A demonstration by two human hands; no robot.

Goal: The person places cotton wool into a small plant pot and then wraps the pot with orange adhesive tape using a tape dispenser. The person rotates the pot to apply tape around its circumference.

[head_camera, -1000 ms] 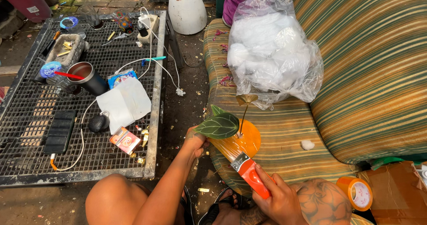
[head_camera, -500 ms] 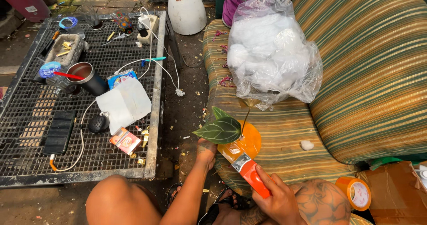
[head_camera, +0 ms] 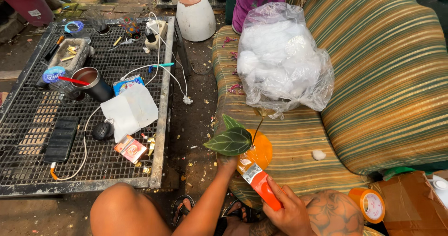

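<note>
Worktop (head_camera: 28, 180): metal grid, 9 o'clock; cup (head_camera: 93, 83), paper (head_camera: 130, 111) on it.
Left hand (head_camera: 227, 161): fingers closed under orange pot (head_camera: 259, 149); leaf (head_camera: 230, 140) at pot's 9 o'clock.
Right hand (head_camera: 288, 212): fingers wrapped round brush (head_camera: 259, 182), bristles touching pot.
Bag (head_camera: 282, 58): on sofa (head_camera: 387, 77), 12 o'clock of pot.

Striped sofa (head_camera: 373, 77) w/ plastic bag (head_camera: 284, 58); mesh table (head_camera: 28, 138) w/ mug (head_camera: 93, 83).

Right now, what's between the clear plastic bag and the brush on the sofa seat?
In the head view, a small plant cutting with dark green leaves over an orange disc lies between the plastic bag and the orange-handled brush; the left hand touches it.
</note>
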